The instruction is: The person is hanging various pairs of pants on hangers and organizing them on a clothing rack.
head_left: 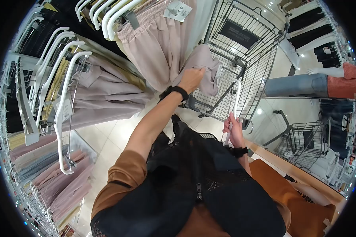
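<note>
My left hand (pixel 192 80) is closed on a mauve garment (pixel 203 65), bunched up and hanging over the near side of a wire shopping cart (pixel 261 59). In my right hand (pixel 235 129) is a white plastic hanger (pixel 237 100), its long bar pointing up across the cart's basket. The fingers wrap round the hanger's lower end. Pale pink trousers (pixel 158 51) with a gathered waist and a tag hang just beyond my left hand. What part of the mauve garment lies inside my fist is hidden.
On the left, racks hold mauve skirts or trousers (pixel 106 91) on white hangers (pixel 63 114); folded or hung pink clothes (pixel 63 177) are lower down. A mannequin (pixel 304 85) in jeans, another cart (pixel 304 138) and brown fabric (pixel 284 193) show on the right.
</note>
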Demonstrator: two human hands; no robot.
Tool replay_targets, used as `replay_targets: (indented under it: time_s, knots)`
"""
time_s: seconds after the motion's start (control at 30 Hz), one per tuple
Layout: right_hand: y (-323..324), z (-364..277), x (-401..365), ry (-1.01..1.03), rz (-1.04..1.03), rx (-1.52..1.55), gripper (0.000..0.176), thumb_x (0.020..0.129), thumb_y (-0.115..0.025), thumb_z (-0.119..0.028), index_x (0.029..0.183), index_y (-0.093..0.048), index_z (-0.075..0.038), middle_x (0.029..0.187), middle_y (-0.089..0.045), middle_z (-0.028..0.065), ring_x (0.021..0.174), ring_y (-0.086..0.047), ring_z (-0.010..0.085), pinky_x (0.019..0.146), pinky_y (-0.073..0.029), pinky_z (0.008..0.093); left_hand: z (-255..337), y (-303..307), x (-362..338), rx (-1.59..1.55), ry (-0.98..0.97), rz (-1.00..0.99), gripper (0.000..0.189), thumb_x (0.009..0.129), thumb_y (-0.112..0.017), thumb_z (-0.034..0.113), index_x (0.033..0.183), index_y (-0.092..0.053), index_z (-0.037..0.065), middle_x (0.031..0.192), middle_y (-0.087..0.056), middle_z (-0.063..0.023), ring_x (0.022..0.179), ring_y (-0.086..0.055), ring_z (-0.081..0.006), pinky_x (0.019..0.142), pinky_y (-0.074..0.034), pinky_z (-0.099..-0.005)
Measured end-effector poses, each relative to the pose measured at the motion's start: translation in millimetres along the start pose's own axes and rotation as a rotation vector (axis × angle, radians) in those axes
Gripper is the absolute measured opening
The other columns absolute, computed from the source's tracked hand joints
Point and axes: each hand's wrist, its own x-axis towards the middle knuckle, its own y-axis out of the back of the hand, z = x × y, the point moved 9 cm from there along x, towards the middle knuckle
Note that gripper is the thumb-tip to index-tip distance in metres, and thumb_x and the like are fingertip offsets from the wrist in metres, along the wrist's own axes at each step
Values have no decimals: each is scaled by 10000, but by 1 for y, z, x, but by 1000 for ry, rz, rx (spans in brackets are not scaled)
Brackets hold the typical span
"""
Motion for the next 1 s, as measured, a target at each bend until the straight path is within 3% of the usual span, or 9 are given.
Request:
replay_targets:
  time_s: [0.13,0.33,0.5,0.6,0.73,0.87,0.93,0.97,1.0]
  knots:
    - [-46,-22,28,-76,-133,169,449,941,-476,-491,748,-425,-89,778,-628,125,591,-640,225,593,-566,343,28,113,-19,-315,90,223,113,867,-554,130,811,-507,44,648,-575,-147,583,-580,-342,511,-433,-426]
    - [-123,3,81,-298,-436,566,459,927,-498,-502,826,-558,-59,945,-645,168,829,-665,270,737,-558,369,94,254,-93,-629,-4,347,88,715,-687,46,753,-608,49,654,-567,-86,553,-540,-262,505,-398,-361]
    - [-150,-26,62,-176,-183,399,125,865,-555,-153,888,-595,-37,923,-633,95,855,-628,208,796,-517,329,132,241,-154,-737,-94,29,178,798,-665,106,687,-530,71,580,-469,-66,515,-468,-249,495,-363,-346]
    - [-135,-42,64,-84,-184,456,245,829,-509,-129,1034,-557,-4,977,-618,91,905,-612,222,839,-511,346,124,218,-185,-779,-7,-98,159,817,-648,121,710,-543,71,579,-475,-74,521,-470,-263,506,-363,-352]
    - [-139,-99,25,93,-155,451,161,789,-483,-92,913,-561,-23,924,-602,75,904,-593,213,854,-496,346,100,194,-202,-786,112,-210,145,850,-615,153,751,-547,71,576,-477,-92,548,-477,-294,557,-377,-370]
    - [-141,-144,-24,328,-350,481,114,798,-444,-95,763,-535,-36,895,-596,74,909,-579,179,865,-485,356,53,220,-188,-862,277,-23,136,831,-647,165,779,-576,60,585,-541,-48,532,-534,-193,620,-419,-316]
    - [-138,-155,-50,458,-779,578,160,832,-438,-124,757,-551,-40,936,-617,81,935,-573,172,889,-474,370,5,229,-187,-1023,503,283,173,830,-653,161,771,-561,26,648,-592,-38,639,-573,-139,674,-436,-282]
    - [-128,-160,-66,664,-745,501,338,724,-424,-30,1011,-572,68,1051,-620,168,936,-603,256,897,-472,378,-17,224,-180,-968,536,280,161,836,-643,157,876,-572,18,798,-622,-58,784,-585,-140,743,-443,-281]
    - [-124,-157,-73,669,-747,497,338,724,-424,-30,1011,-572,68,1051,-620,168,936,-603,256,897,-472,378,-37,216,-173,-911,570,279,204,843,-632,154,980,-584,10,949,-652,-78,930,-597,-142,813,-451,-280]
